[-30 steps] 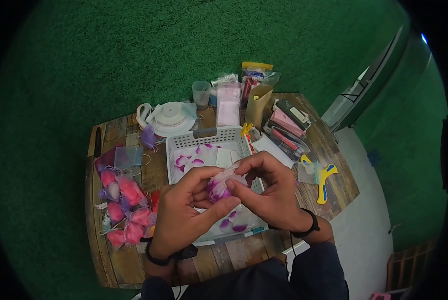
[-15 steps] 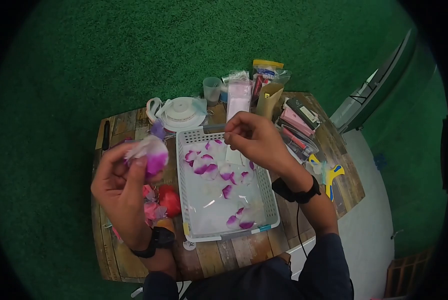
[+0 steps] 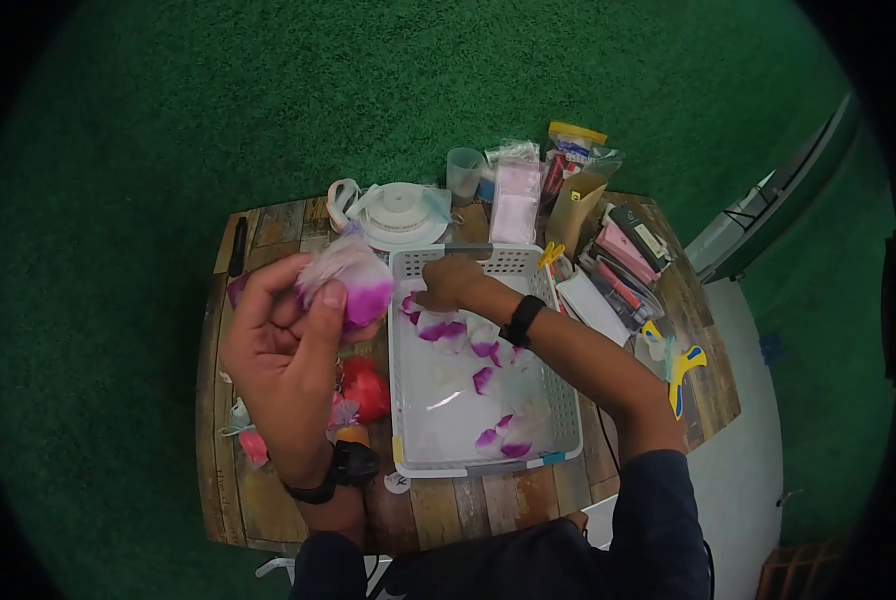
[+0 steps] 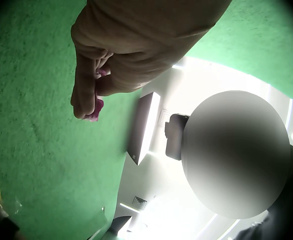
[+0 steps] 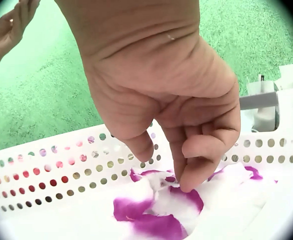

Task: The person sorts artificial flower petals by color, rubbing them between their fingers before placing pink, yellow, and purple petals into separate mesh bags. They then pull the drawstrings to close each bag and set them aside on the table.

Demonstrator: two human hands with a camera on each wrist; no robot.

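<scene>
White-and-purple flower petals (image 3: 451,338) lie scattered in a white plastic basket (image 3: 400,400) on the wooden table. Left of the basket, my raised left hand (image 3: 293,345) pinches a bunch of petals (image 3: 343,275) between thumb and fingers. In the left wrist view only a purple edge of this bunch (image 4: 98,109) shows past the fingers. My right hand (image 3: 453,283) reaches into the basket's far left corner. Seen from the right wrist, its fingers bend loosely down and a fingertip (image 5: 186,184) is right at the loose petals (image 5: 159,210), with the digits apart.
Behind the basket stand a ribbon roll (image 3: 400,212), a clear plastic cup (image 3: 464,175) and packets (image 3: 517,195). Pink and red pouches (image 3: 363,388) lie to the left, partly behind my left arm. On the right are a pouch of tools (image 3: 623,285) and a yellow-blue tool (image 3: 686,375).
Both hands were together over the basket on the petal bunch. They parted: the left carried the bunch left and up, the right let go and lowered into the basket's far corner.
</scene>
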